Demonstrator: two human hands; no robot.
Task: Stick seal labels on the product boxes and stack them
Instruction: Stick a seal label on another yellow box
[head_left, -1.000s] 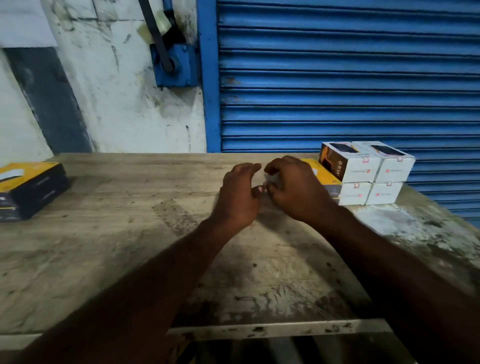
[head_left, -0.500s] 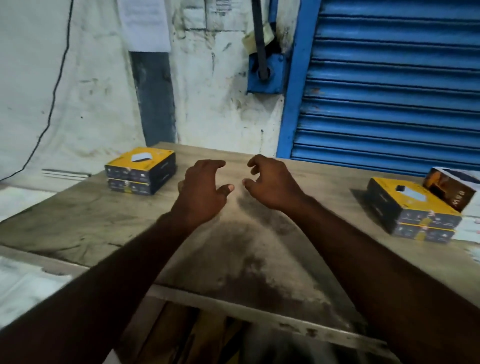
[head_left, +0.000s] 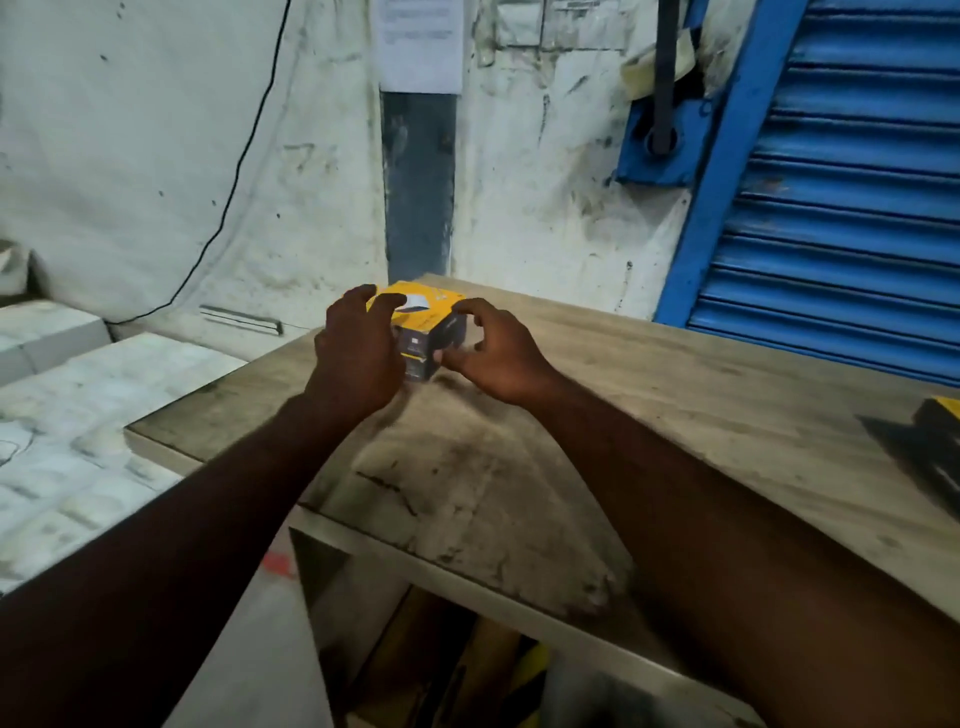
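The worn, pale wooden table carried the work. At the table's far left corner sat the yellow-topped, dark-sided cardboard product box. The left hand was curled over its left side, fingers wrapped onto the lid. The right hand pinched its right side between thumb and bent forefinger. This looked like fetching a box for sealing. Next it probably needed drawing toward the table's near edge. No seal label showed.

yellow box stack sits near the far corner, wall close behind; open tabletop runs right to another box
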